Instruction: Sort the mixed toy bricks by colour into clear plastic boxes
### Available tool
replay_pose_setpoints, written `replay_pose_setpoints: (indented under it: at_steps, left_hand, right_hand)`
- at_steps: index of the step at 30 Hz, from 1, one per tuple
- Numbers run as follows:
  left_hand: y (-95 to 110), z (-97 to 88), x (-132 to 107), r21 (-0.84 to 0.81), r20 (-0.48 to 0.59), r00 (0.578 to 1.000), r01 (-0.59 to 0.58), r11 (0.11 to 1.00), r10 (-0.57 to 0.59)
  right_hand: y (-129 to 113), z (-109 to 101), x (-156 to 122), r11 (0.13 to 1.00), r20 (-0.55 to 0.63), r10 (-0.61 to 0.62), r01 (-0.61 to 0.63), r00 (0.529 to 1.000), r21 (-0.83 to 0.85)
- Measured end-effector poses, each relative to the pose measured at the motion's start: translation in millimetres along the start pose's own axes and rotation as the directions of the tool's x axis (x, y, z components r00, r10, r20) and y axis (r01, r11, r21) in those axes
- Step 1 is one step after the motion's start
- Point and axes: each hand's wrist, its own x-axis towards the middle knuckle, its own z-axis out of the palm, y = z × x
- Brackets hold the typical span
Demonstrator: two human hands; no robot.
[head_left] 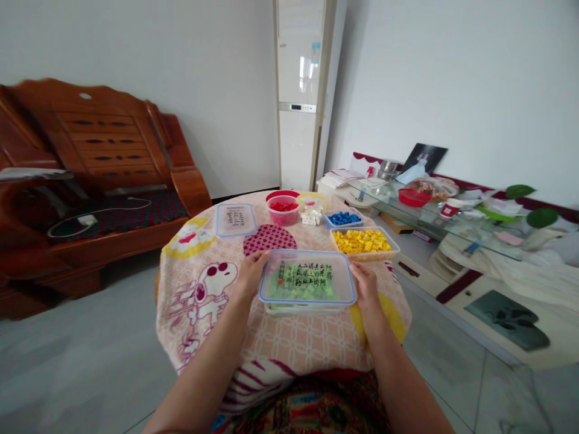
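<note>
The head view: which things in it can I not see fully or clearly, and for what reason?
In the head view:
Green pieces: veiled by the lid, so not countable.
Left hand and right hand: some fingers hidden by the lid.
Bench: cut off by the left edge.
Panel on the white unit: markings too small to read.

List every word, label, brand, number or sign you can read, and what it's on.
"阿" on the front blue-rimmed lid, at upper right; its other characters are too small to read surely.
Back-left lid: dark characters, too blurred.
Tall white appliance: sticker and panel markings too small.
Red-and-white cup: label too blurred.
</note>
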Motion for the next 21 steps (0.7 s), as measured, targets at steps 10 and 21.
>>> replay_pose_setpoints:
  at_steps: [10, 21]
  left_hand:
    - [-8, 2.5, -6, 0.113, -0.138, 0.971, -0.183, 0.977, 0.198]
    - [-1, -14.2, -9, -0.032, -0.16, 0.986, -0.04, 0.999, 0.034]
  right_hand:
    - [-8, 5, -2, 0.989, -0.024, 0.106, -0.103, 0.994, 0.105]
    - [9, -5, 4, 1.0, 0.129, 0.029, -0.029, 0.991, -0.003]
